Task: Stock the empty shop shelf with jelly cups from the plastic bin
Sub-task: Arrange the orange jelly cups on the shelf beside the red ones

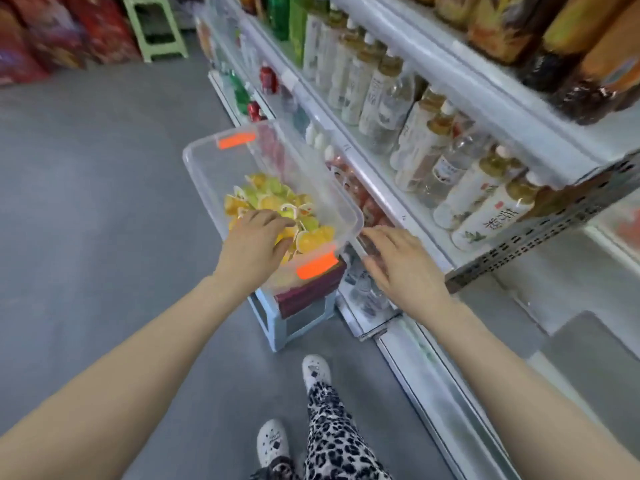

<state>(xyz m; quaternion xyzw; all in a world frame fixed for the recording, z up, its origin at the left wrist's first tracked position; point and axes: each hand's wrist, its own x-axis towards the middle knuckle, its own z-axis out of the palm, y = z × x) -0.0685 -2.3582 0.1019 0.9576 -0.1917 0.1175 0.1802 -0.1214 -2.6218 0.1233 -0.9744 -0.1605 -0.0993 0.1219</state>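
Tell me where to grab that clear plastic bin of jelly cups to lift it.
Take the plastic bin by the near orange handle and the far orange handle, one hand coming in from each short end. The long walls look smooth, with nothing to hook. The jelly cups are heaped toward the near end, so that end is probably heavier.

Rows of pale, white-labelled drink bottles (377, 95) line white shop shelving (433, 60) along a grey floor (86, 185), with dark amber bottles (568, 57) on the tier above, green bottles (280, 15) farther along and red cans (268, 77) lower down. A light-blue stool (273, 320) stands just beside the shelving's base, while a pale green stool (156, 29) sits well down the aisle next to stacked red bags (69, 29). At the bottom, leopard-print trousers (332, 438) and white clogs (316, 370) are visible.
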